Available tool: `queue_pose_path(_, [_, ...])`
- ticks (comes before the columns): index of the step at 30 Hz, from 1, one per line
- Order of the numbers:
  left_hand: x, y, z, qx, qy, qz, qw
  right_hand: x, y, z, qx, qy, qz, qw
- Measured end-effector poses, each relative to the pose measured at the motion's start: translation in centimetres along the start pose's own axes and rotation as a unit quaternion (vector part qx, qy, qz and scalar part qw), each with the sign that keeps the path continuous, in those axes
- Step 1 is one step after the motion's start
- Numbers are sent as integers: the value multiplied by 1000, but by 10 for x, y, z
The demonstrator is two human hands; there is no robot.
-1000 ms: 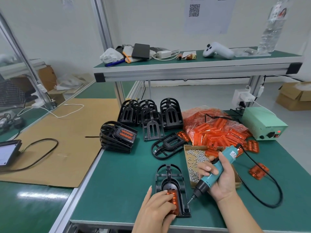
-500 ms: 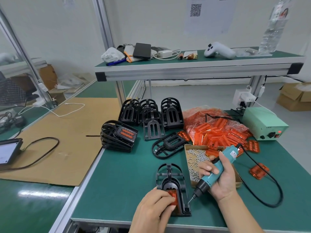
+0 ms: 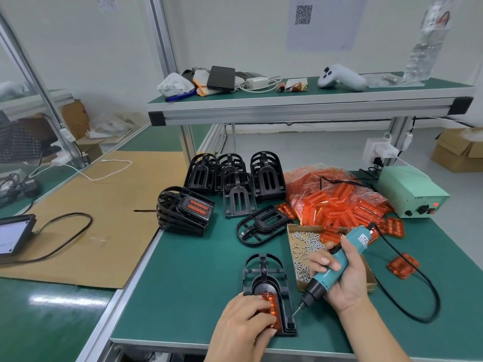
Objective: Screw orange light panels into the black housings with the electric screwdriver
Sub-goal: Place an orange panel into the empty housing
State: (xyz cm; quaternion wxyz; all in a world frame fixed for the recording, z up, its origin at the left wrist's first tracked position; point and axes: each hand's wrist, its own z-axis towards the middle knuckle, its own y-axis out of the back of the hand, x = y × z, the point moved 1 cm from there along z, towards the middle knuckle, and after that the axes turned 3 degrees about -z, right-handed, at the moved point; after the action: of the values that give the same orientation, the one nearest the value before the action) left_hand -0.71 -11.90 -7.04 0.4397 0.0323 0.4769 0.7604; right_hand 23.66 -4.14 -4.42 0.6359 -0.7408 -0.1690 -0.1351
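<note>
1. Pressing down with my left hand (image 3: 244, 320), I keep my curled fingers on the orange light panel (image 3: 271, 307) seated in the black housing (image 3: 264, 278) at the near edge of the green table (image 3: 196, 278).
2. With my right hand (image 3: 342, 280) I grip the teal electric screwdriver (image 3: 337, 265), fingers wrapped round its body, bit tilted down to the housing's right side, just beside the panel.
3. Just behind that hand sits a cardboard box of screws (image 3: 304, 246), with a loose orange panel (image 3: 403, 265) to its right.
4. Farther back lie an empty housing (image 3: 264, 226), a stack of housings with a panel on top (image 3: 183, 212), and a bag of orange panels (image 3: 337, 199).
5. Beyond stand more upright housings (image 3: 235, 176) and the pale green power unit (image 3: 413, 194).
</note>
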Motion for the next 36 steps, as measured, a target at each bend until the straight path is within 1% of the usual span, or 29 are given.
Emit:
queue_pose_path(5, [2, 2, -5, 1, -12, 9, 1000, 0, 1, 1, 2, 2, -3, 1000])
queue_pose_path(12, [2, 2, -9, -22, -9, 7, 1000, 0, 1, 1, 1, 4, -7, 1000])
queue_pose_path(17, [1, 2, -5, 18, -21, 36, 999, 0, -2, 0, -3, 0, -6, 1000])
queue_pose_path(22, [4, 3, -5, 6, -16, 22, 1000, 1, -3, -2, -6, -1, -1, 1000])
queue_pose_path(26, [1, 5, -1, 18, -17, 29, 999, 0, -4, -2, -10, 0, -6, 1000])
queue_pose_path(27, [0, 5, 0, 16, -27, 38, 999, 0, -4, -2, -10, 0, -6, 1000])
queue_pose_path(29, [-1, 5, -1, -16, -34, 44, 998, 0, -3, -2, -8, 0, -6, 1000])
queue_pose_path(33, [-3, 18, 5, -102, 28, -7, 994, 0, -3, -2, -5, -1, -2, 1000])
queue_pose_path(36, [-1, 30, 14, -95, 87, -81, 988, 0, -4, -1, -9, 1, -9, 1000])
